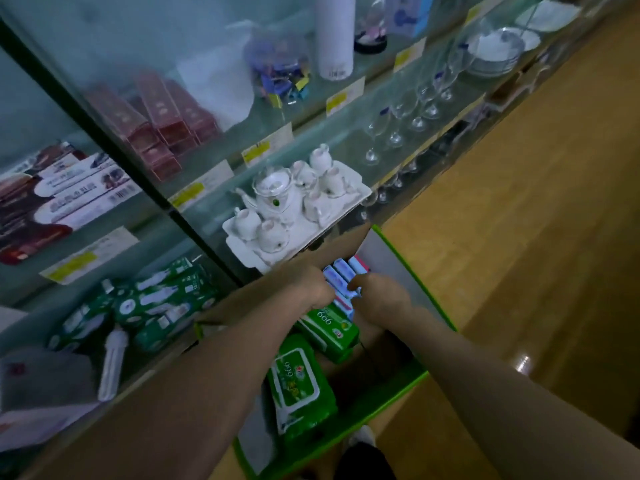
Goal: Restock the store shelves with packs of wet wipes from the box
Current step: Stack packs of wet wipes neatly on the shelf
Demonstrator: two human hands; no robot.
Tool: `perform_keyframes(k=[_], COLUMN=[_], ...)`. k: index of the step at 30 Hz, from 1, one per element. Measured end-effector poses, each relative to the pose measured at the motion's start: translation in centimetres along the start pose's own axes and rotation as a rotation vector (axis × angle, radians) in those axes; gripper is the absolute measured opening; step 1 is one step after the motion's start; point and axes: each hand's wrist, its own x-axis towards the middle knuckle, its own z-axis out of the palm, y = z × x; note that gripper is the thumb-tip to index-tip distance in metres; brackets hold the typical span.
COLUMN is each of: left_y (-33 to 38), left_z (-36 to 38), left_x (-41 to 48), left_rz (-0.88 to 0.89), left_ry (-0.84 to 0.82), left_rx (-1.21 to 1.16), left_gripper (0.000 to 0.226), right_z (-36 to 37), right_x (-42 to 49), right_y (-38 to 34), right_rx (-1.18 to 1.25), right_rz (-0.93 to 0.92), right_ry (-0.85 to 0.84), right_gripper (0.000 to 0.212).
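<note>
Fingers [323, 293] of left hand [310, 289] and right hand [379, 300] gripped blue packs [342, 271] in the box [393, 271], likely to lift several together.

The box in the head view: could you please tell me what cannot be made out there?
- Head view, grips: fingertips of left hand and right hand are buried among the blue packs.
- Head view, pack count: forearms cover the middle of the box.
- Head view, green packs: small print blurred.
</note>
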Motion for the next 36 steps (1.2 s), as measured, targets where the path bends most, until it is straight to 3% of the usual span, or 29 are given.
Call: perform_keyframes(k=[2, 6, 15, 18, 20, 25, 29, 33, 36], left_y=[-0.1, -0.7, -1.8, -2.5, -2.5, -2.9, -3.1, -3.1, -3.3], left_z=[1.3, 3.6, 6.9, 7.4, 7.6, 8.5, 8.8, 8.7, 8.5], left_x=[1.6, 4.7, 9.9, 11.5, 12.2, 13.0, 13.3, 13.6, 13.8], left_rz=[-0.044, -0.119, -0.05, -0.061, -0.051, 0.03, 0.082, 0.109, 0.051], left_ry=[-0.069, -0.076, -0.062, -0.04, -0.052, -0.038, 0.038, 0.075, 0.129], left_rx=[-0.012, -0.058, 0.128, 0.212, 0.295, 0.481, 0.555, 0.59, 0.541], left_gripper=[0.016, 0.03, 0.02, 0.045, 0.049, 0.039, 0.032, 0.025, 0.028], right_z=[1.3, 3.7, 8.3, 8.8, 8.9, 9.2, 10.2, 10.5, 10.8], right_x=[2.1, 5.6, 10.5, 11.4, 12.0, 13.1, 12.9, 12.9, 13.3], right_y=[1.1, 2.7, 3.6, 3.7, 3.5, 3.4, 4.1, 4.8, 4.8], right_rx=[0.022, 0.013, 0.0, -0.031, -0.067, -0.181, -0.125, -0.086, -0.133], right_rz=[0.013, 0.01, -0.012, 0.005, 0.008, -0.024, -0.037, -0.062, -0.061], right_ry=[-0.038, -0.107, -0.152, -0.146, -0.124, -0.136, -0.119, -0.135, -0.135], right_gripper=[0.04, 0.042, 0.046, 0.056, 0.057, 0.059, 0.072, 0.087, 0.083])
